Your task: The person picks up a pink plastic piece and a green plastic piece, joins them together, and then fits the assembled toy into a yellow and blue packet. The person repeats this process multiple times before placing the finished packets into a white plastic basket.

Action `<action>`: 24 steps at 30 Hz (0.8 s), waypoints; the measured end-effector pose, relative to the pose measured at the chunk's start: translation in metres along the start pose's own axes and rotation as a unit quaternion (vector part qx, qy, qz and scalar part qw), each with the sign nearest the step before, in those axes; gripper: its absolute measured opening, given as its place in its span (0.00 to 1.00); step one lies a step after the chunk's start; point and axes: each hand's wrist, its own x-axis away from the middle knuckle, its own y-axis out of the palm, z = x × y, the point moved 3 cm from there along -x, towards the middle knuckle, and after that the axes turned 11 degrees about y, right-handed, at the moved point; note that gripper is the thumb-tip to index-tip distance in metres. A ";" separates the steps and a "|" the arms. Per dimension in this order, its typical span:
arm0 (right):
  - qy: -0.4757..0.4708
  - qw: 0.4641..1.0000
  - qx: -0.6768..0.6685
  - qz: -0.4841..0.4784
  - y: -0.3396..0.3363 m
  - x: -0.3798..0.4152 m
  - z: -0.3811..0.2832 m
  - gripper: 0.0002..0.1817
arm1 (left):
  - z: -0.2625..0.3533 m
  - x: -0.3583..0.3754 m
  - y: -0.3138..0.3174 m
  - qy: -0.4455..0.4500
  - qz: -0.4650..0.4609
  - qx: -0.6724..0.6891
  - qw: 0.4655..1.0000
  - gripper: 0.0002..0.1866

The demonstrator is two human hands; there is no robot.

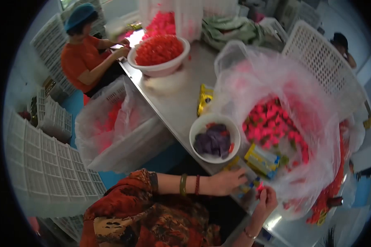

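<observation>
My left hand (228,181), below a green bangle and a red bracelet, reaches over yellow and blue printed packets (245,189) at the table edge. Its fingers look apart and lightly bent; blur hides whether they touch the packets. Close by on the right, my right hand (268,199) is closed in a pinch on a small pink-red piece (259,187). Another stack of yellow-blue packets (261,161) lies just beyond my hands. Past it spreads a large clear plastic bag (313,103) holding many small pink pieces (272,123) with dark green parts.
A white bowl (192,136) with purple and red pieces stands beyond my left hand, near a yellow packet (205,99). Farther back, a basin (169,71) is heaped with red pieces. A co-worker (80,57) sits at left. White crates (49,168) and a lined basket (123,152) flank the metal table (169,99).
</observation>
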 end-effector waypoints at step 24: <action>-0.002 1.000 0.023 0.007 0.022 -0.009 0.004 0.08 | -0.015 -0.005 0.035 0.085 0.026 0.223 0.971 0.12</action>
